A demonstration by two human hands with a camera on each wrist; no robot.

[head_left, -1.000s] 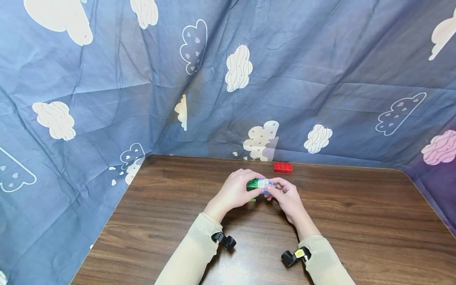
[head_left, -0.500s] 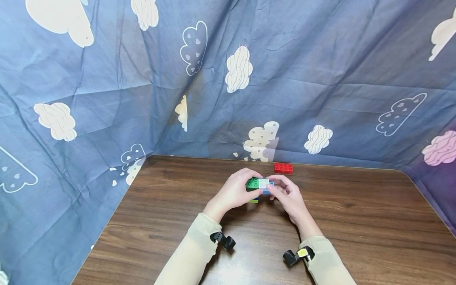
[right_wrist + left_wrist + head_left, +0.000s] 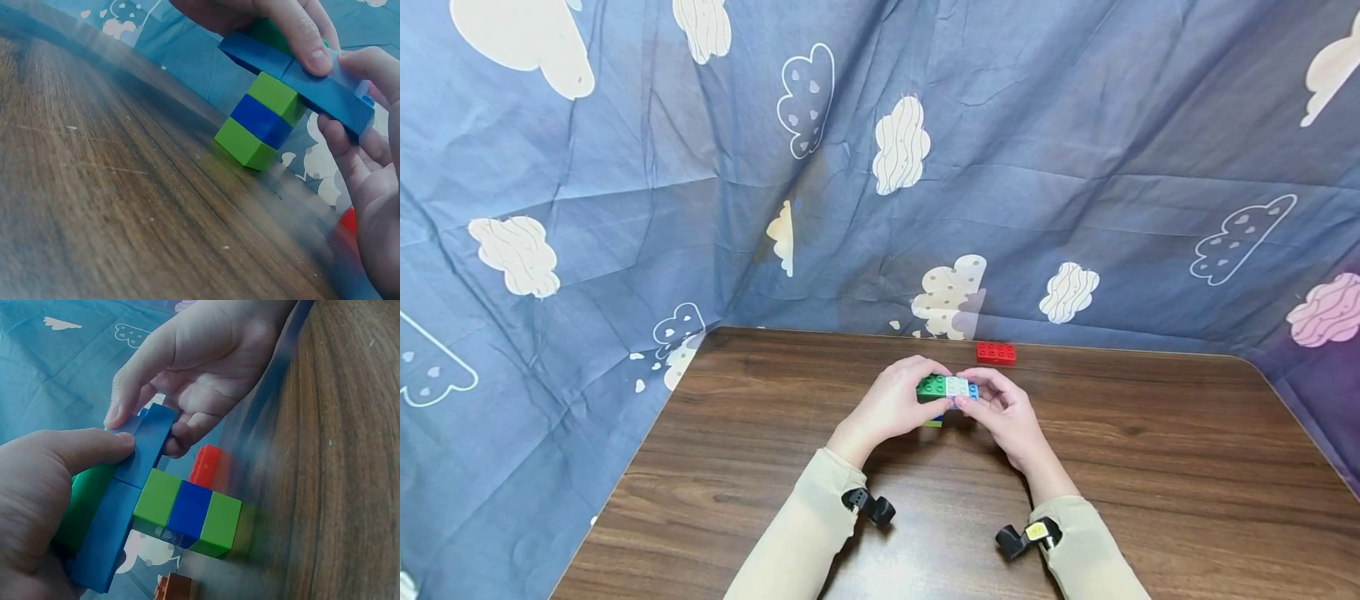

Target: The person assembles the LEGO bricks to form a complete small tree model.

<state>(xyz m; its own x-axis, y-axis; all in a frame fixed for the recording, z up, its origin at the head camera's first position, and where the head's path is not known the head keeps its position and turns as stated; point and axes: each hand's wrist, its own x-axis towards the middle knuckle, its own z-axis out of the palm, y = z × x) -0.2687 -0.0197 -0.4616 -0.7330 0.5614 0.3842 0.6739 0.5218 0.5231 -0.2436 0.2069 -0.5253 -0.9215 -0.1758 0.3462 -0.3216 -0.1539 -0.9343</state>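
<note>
A block structure stands on the table between both hands. Its column is lime block [image 3: 220,524], dark blue block [image 3: 260,120], lime block [image 3: 275,97]. Across the column lie two blue blocks [image 3: 107,532] end to end, topped by a green block [image 3: 932,386] and a white block [image 3: 957,386]. My left hand [image 3: 897,400] grips the green and blue blocks on the left, thumb along the near side. With thumb and fingers, my right hand [image 3: 1006,417] pinches the right end around the white and blue blocks. Blue studs show right of the white block.
Near the back edge of the wooden table [image 3: 760,367] lies a red block [image 3: 996,353]. A brown block [image 3: 177,587] shows low in the left wrist view. A blue patterned cloth [image 3: 850,233] hangs behind the table.
Both hands keep their hold. Compared with a second ago, the right thumb has shifted slightly left along the near side, and more of the blue end shows beside the white block.
</note>
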